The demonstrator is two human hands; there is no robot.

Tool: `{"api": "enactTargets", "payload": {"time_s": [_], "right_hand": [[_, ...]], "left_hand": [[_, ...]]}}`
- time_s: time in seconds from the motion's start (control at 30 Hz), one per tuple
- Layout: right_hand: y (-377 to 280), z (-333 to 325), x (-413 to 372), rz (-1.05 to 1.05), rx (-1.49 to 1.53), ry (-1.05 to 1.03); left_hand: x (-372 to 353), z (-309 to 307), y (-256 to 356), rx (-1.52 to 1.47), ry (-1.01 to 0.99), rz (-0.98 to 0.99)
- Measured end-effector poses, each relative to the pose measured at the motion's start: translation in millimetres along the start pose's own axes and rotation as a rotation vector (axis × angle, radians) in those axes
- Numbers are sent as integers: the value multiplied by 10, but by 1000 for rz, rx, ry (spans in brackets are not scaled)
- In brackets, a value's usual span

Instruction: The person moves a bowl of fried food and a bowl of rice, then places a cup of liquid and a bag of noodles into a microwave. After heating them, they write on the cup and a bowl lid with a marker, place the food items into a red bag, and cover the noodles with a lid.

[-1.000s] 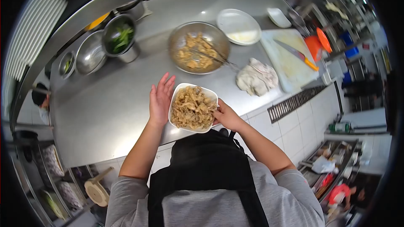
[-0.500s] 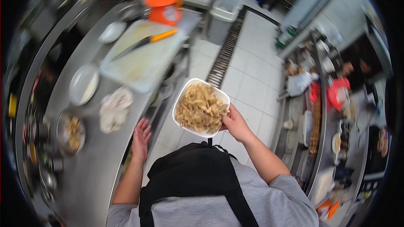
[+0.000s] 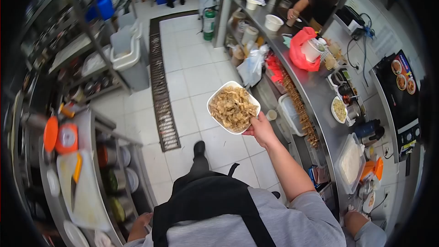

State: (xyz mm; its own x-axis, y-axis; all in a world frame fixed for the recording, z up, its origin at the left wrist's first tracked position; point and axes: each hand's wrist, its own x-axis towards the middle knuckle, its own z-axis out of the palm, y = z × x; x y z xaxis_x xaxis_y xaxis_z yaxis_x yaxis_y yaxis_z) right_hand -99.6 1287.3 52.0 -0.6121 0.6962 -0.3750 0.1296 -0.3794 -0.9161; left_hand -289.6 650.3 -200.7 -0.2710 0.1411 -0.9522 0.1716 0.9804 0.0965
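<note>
My right hand (image 3: pixel 262 130) grips the near right corner of a white square bowl (image 3: pixel 213 115), holding it out in front of me over the floor. The bowl is heaped with brown, shredded-looking cooked food (image 3: pixel 233 105). Low beside my apron, my left hand (image 3: pixel 145 219) hangs near the edge of the left counter, its fingers mostly hidden.
At left, a steel counter carries a cutting board (image 3: pixel 87 206), a knife (image 3: pixel 77 168) and an orange scale (image 3: pixel 66 138). A floor drain (image 3: pixel 162 91) runs ahead. The right counter (image 3: pixel 315 123) holds a red bag (image 3: pixel 302 48) and containers. Another person's arm (image 3: pixel 356 223) reaches in at lower right.
My view has swung right, away from the left counter and toward the right one. The bowl stays in my right hand. My left hand has dropped lower, close to my body.
</note>
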Motion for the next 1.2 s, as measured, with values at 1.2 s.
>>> {"api": "enactTargets", "payload": {"time_s": [1.2], "right_hand": [[-3509, -3766, 3426, -138, 218, 725]], "left_hand": [[820, -1721, 14360, 933, -14, 1843]]}}
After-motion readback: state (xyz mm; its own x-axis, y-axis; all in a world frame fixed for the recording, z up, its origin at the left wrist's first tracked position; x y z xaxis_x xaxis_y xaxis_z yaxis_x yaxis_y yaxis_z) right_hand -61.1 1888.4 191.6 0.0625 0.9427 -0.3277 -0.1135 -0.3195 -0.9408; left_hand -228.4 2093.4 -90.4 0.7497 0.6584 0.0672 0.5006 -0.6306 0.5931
